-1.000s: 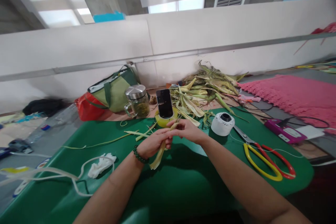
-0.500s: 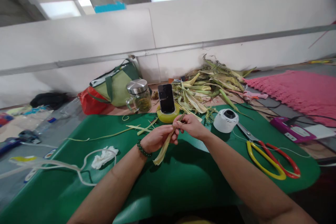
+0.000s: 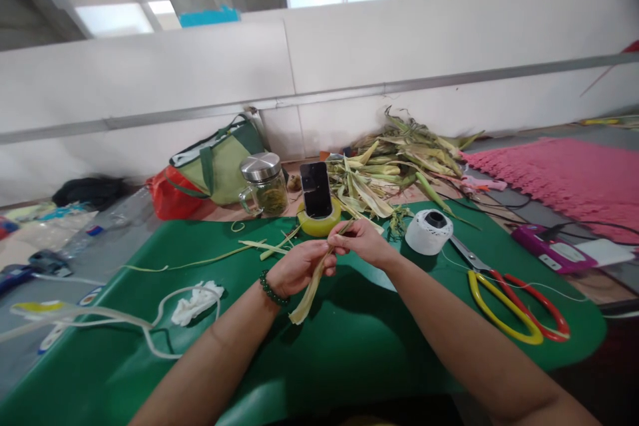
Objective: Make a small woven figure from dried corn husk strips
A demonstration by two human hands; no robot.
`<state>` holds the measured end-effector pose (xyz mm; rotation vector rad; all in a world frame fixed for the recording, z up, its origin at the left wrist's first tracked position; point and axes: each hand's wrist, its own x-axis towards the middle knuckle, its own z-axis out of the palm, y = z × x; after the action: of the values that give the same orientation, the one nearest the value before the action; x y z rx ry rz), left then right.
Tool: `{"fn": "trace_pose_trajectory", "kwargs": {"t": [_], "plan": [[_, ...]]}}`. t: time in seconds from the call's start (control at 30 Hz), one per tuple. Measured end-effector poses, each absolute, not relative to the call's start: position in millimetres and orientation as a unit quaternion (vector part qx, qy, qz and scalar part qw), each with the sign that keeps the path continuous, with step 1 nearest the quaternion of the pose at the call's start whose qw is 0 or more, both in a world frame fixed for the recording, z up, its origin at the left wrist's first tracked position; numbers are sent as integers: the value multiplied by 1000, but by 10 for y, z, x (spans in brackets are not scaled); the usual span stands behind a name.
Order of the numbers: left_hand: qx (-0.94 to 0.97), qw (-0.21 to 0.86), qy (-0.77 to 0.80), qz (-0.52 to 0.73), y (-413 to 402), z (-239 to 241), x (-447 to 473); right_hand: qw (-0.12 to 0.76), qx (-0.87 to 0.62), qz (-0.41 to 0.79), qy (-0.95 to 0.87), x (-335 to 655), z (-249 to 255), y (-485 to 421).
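A pale, dried corn husk (image 3: 310, 294) hangs between my hands, its wide end pointing down toward me. My left hand (image 3: 299, 267), with a green bead bracelet (image 3: 272, 288) at the wrist, is closed around the husk's middle. The fingertips of my right hand (image 3: 364, 243) pinch its narrow upper end, close against the left fingers. Just beyond my hands a phone (image 3: 317, 192) leans upright in a roll of yellow tape (image 3: 329, 221). Husk strips (image 3: 267, 247) lie on the green mat (image 3: 349, 353) to the left.
Scissors (image 3: 504, 299) with red and yellow handles lie at right, near a white spool (image 3: 428, 233). A heap of corn husks (image 3: 404, 153) is at the back. A glass mug (image 3: 269, 196) stands by a green bag (image 3: 224, 166). White tubing (image 3: 144, 326) and crumpled tissue (image 3: 197, 305) lie left.
Both hands stay close together on the corn husk with only slight finger movement. The husk's wide end has dropped a little lower. The view has shifted slightly.
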<state>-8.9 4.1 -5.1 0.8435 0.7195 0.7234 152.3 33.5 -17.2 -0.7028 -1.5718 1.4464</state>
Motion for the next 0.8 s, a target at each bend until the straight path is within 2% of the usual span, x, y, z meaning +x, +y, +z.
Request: {"fn": "trace_pose_trajectory", "kwargs": {"t": [0.53, 0.8], "plan": [[430, 771, 332, 333, 14, 38, -94, 428, -252, 640, -587, 1509, -184, 334], [415, 753, 335, 385, 21, -37, -65, 442, -280, 597, -609, 1511, -195, 348]]}}
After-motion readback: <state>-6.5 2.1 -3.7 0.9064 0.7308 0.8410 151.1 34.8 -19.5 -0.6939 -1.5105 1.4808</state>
